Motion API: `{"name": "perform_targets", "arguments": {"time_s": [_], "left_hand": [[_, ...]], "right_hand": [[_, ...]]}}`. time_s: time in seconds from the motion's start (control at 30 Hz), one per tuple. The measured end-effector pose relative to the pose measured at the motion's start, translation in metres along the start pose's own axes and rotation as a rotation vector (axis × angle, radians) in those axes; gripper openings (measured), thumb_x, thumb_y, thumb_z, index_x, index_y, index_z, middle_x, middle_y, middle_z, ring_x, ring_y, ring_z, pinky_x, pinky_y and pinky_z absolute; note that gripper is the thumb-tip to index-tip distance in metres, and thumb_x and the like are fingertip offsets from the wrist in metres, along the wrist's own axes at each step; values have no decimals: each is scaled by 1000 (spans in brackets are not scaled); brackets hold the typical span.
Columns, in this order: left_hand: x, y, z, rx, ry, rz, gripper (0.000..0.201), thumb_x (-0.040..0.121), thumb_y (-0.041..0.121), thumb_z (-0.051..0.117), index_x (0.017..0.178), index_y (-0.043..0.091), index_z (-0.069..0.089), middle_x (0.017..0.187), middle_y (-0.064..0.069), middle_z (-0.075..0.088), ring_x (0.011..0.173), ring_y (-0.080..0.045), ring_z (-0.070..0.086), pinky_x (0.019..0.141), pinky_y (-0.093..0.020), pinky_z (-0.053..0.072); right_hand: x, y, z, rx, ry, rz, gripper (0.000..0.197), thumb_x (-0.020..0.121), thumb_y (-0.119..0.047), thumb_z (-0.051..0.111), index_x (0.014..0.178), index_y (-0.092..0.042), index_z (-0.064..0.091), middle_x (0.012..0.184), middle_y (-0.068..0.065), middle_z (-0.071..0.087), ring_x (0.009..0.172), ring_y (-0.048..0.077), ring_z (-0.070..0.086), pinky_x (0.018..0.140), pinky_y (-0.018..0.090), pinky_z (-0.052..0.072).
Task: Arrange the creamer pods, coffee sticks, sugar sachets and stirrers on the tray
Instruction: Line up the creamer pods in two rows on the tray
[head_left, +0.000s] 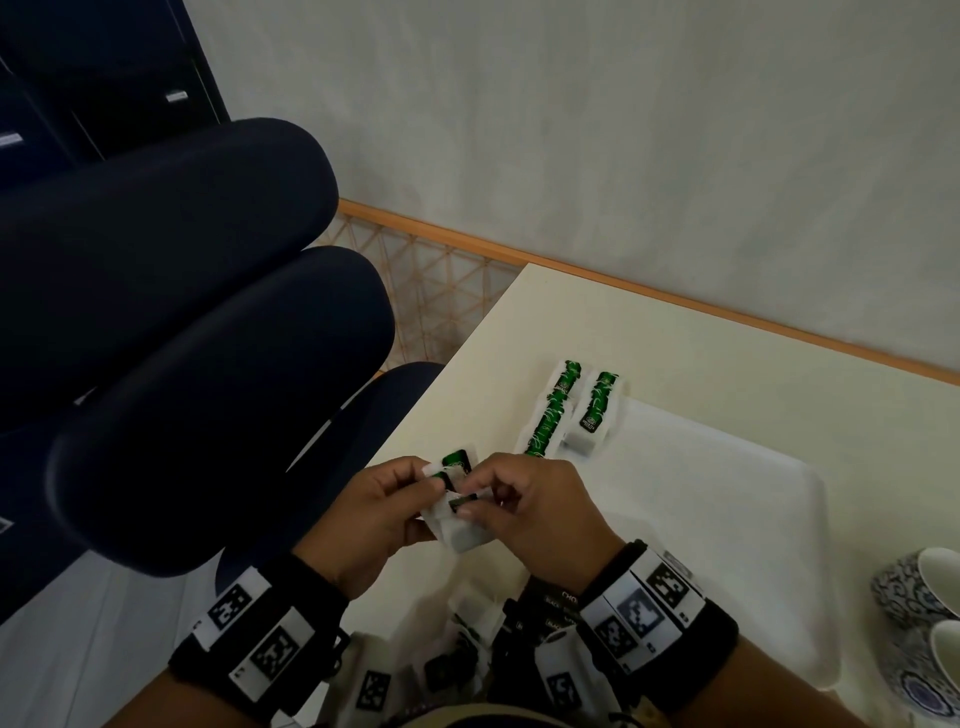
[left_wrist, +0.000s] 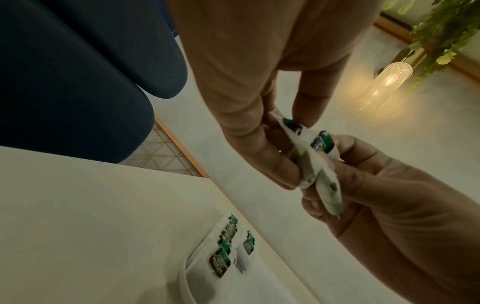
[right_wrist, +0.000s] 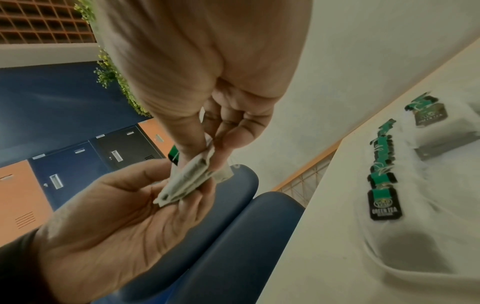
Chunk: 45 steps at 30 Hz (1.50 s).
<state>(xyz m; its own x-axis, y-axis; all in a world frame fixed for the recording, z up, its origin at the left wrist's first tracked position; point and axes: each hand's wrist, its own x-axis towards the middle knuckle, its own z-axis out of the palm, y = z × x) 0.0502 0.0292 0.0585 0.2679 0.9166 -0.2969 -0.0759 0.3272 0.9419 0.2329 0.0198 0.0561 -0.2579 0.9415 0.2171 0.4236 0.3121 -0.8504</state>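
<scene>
At the white plastic tray's (head_left: 810, 499) far corner two rows of green-labelled sachets (head_left: 558, 410) lie placed — my fingers (head_left: 457, 512) pinch a small white bundle (head_left: 457, 530) — more to go.

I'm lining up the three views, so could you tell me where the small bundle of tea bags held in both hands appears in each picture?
Head: bundle of tea bags low centre, between the left hand and right hand.
Left wrist: bundle right of centre, pinched by both hands.
Right wrist: bundle at centre, under the fingertips.
Shared landmark: the rows of green-tagged tea bags at the white tray edge.
</scene>
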Motion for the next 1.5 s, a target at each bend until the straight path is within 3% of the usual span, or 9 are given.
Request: {"name": "perform_targets", "arguments": {"time_s": [0.27,0.43,0.63,0.8,0.9,1.07,1.27,1.37,1.5], "left_hand": [[2,4,-1,38,155,64,15,90,2,56,77,-6,55,77,-16,65,69,-23,63,62,-30,57],[0,5,3,112,104,118,20,78,11,73,60,14,64,77,-20,61,69,-25,59,62,-29,55],[-4,6,2,143,4,137,33,64,39,75,70,8,66,75,-21,60,68,-22,58,66,-29,53],[-6,11,9,46,-18,97,45,82,35,61,85,-10,59,79,-15,63,73,-21,60,68,-31,54],[-6,15,12,46,15,85,31,77,29,59,76,-1,60,73,-12,61,67,-19,58,63,-29,54],[-3,14,9,98,77,87,23,92,11,54,71,2,54,69,-13,52,62,-19,50,57,-26,50],[-2,11,-1,207,64,177,28,91,19,58,76,-4,54,74,-15,60,70,-21,57,62,-27,53],[-6,12,-5,370,47,269,38,74,43,59,69,6,56,75,-11,62,71,-23,55,67,-34,48],[-7,12,-3,365,7,353,31,74,41,62,69,11,61,69,-12,62,64,-31,54,65,-45,47]], "right_hand": [[-1,-8,-17,125,-96,52,17,72,-16,83,74,-26,69,69,-10,65,63,3,56,61,10,41],[8,-12,-20,99,-131,101,31,71,-18,84,92,-32,66,74,-7,64,64,1,55,63,13,45],[9,-12,-16,50,-122,103,33,72,-17,82,99,-29,66,71,-8,61,60,2,53,62,18,46],[7,-16,-13,-81,-78,5,28,74,-21,80,99,-25,67,72,-17,58,63,1,54,61,19,47],[6,-17,-11,-147,-57,-63,23,75,-20,78,95,-24,67,72,-24,54,68,-6,53,60,7,37],[3,-13,-7,-165,30,-201,13,73,-18,79,82,-23,71,78,-16,59,65,-6,50,62,5,37],[-4,-13,-20,84,-23,-136,18,70,-13,81,75,-21,65,99,-10,66,93,11,63,74,27,49],[-4,-19,-30,248,-148,-3,21,76,-7,78,76,-18,60,86,-1,69,76,12,62,68,38,50],[2,-24,-33,330,-182,85,24,76,-3,77,81,-20,61,76,-6,64,69,9,56,65,26,49]]}}
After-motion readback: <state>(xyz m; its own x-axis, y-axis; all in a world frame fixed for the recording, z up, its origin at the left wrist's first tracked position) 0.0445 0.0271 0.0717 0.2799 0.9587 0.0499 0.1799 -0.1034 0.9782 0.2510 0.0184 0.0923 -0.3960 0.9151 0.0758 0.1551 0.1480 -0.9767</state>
